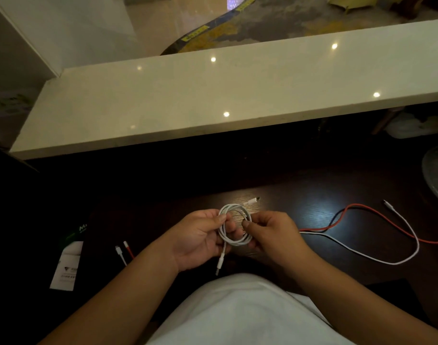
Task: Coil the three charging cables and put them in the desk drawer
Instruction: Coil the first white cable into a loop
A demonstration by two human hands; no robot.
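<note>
A white charging cable [234, 241] is wound into a small coil above the dark desk [312, 202]. My left hand [200, 237] grips the coil's left side, and one plug hangs down below it. My right hand [270, 232] pinches the coil's right side. The coil's other plug sticks out at the upper right. A red cable [357, 207] and a second white cable [409, 230] lie uncoiled on the desk to the right. Their other ends, a red plug [126, 246] and a white plug [118, 251], show left of my left arm. No drawer is visible.
A pale stone ledge [213, 95] runs across behind the desk. A white leaflet [67, 266] and a dark box with green print [75, 231] lie at the left. A round greyish object [436, 175] sits at the right edge. My white shirt fills the bottom.
</note>
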